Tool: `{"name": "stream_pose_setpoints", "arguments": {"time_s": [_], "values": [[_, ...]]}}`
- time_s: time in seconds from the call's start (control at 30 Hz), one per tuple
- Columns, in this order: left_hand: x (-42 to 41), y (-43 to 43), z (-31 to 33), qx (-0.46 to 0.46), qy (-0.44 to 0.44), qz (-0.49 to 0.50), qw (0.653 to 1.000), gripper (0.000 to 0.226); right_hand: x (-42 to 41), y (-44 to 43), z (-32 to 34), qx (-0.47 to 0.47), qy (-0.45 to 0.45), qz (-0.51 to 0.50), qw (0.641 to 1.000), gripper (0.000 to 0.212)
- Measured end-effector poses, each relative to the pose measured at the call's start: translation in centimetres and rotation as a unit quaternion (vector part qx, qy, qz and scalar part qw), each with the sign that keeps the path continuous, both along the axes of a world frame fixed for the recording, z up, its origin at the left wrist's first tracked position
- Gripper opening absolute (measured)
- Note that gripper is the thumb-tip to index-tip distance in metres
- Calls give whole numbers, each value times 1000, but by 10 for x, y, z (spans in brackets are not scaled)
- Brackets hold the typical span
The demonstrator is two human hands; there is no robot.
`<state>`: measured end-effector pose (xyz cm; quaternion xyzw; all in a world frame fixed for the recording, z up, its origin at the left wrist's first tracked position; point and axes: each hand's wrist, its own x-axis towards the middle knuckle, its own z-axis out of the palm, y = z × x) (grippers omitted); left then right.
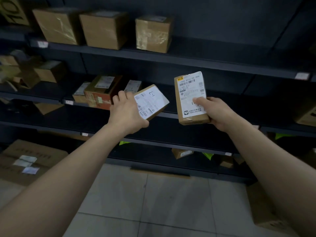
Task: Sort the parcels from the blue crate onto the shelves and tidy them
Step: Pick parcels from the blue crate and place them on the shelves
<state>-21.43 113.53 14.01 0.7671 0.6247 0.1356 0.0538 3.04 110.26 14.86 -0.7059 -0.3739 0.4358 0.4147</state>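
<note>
Left hand (127, 115) is gripping a small brown parcel marked "L-1" (152, 101), fingers (122, 95) curling over its far edge, label facing up at a tilt. Right hand (217, 113) is holding a taller "A020" parcel (190, 98) upright, thumb pressing on the label, other fingers wrapping behind. Both parcels are hanging in the air in front of the dark shelving (213, 65), near each other, not touching, around middle shelf (169, 115) height. Three cardboard boxes (104, 29) are sitting in a row on the upper shelf. A cluster of small labelled boxes (100, 93) is sitting on the middle shelf just behind the left hand. A big flat carton (30, 159) is lying lower left by the tiled floor (162, 202).
</note>
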Motion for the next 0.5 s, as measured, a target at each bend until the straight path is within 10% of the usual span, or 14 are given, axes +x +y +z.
{"name": "stream_pose_setpoints", "arguments": {"time_s": [0.5], "values": [[-57, 106, -34, -127, 67, -79, 986, 81, -54, 120, -43, -62, -12, 27, 998, 29]]}}
